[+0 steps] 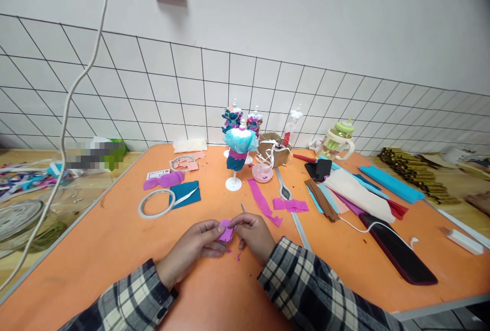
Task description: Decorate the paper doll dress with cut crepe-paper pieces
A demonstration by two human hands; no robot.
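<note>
In front of the nearest mannequin [242, 142], your left hand [191, 247] pinched folded purple paper [226, 233]; your right hand [256, 236] touched it, apparently also gripping a thin tool [242, 208].

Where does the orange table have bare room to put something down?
The orange table is bare between the big white ring and left sleeve, and nearly bare between right sleeve and black slab. Crowded: around the dressed figure and coloured strips.
</note>
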